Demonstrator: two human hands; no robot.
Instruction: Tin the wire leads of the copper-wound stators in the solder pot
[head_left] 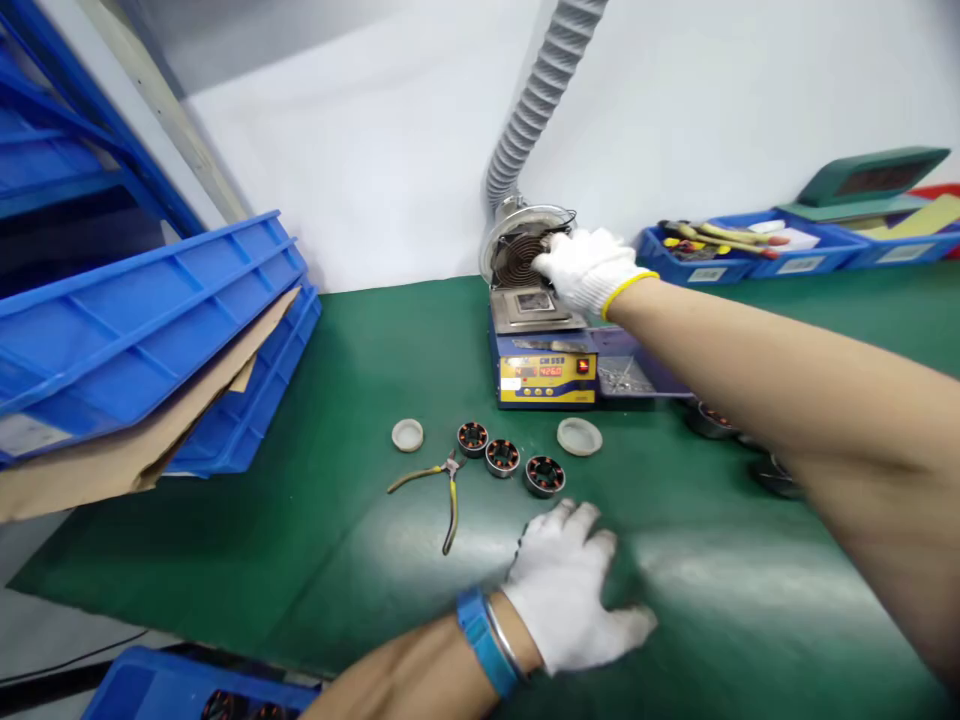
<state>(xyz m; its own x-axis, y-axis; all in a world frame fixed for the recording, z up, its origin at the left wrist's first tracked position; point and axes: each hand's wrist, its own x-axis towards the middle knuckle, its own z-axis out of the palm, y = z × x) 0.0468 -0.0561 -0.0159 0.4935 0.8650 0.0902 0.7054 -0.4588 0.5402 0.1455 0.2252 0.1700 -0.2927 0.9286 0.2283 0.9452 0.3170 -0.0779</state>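
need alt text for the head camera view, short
A gloved right hand touches a round wire grille above a blue heating station; the gloved left hand rests flat on the green mat near three wound stators and pliers.

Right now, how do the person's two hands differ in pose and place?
The left hand is spread palm down low over the green mat; the right hand is stretched out, touching the round extractor grille. The left wrist bears a blue band; the right shows none. Both are white-gloved.
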